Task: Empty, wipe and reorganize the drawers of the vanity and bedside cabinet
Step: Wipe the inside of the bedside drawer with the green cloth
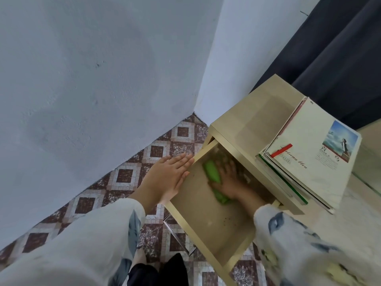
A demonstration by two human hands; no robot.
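Observation:
The light wood bedside cabinet (pixel 253 118) stands in the wall corner with its drawer (pixel 193 236) pulled far out. The drawer holds only a green cloth (pixel 212 172), and a few dark crumbs lie on its bottom. My right hand (pixel 228 180) is inside the drawer, pressing flat on the green cloth near the back; it looks blurred. My left hand (pixel 169 176) rests with straight fingers against the outside of the drawer's left wall.
A stack of books and magazines (pixel 309 155) lies on the cabinet top at the right. A dark curtain (pixel 340 58) hangs behind it. White walls meet at the corner, above a patterned tile floor (pixel 123 176). A metal frame (pixel 177 236) shows under the drawer.

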